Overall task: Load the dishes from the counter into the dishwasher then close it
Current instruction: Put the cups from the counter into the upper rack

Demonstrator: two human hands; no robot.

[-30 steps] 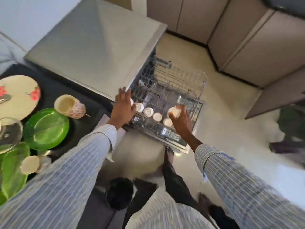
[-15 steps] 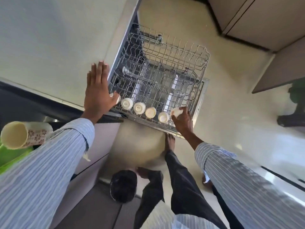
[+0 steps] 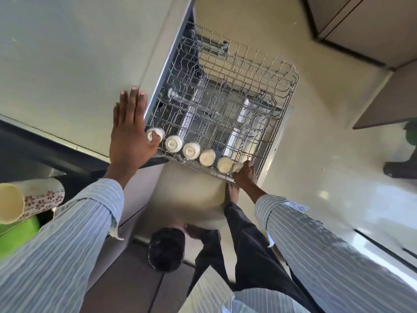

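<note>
- Looking straight down: the dishwasher's wire rack is pulled out over the floor, with the open dishwasher door below it.
- Left hand: fingers spread wide and flat, palm down on the pale worktop at the edge beside the rack. It holds nothing. Its thumb lies against the first cup in the row.
- Right hand: at the near right corner of the rack, fingers closed around a small cream cup set at the end of the row.
- Row of cups: five more small cups stand upside down along the rack's near edge, side by side, among them the second cup and the fifth cup, which sits just beside the held one.
- Remainder of the rack: no dishes visible.
- Far left, near edge of view: a flower-patterned mug lies on its side above a green plate.
- Both sleeves are striped light blue.
</note>
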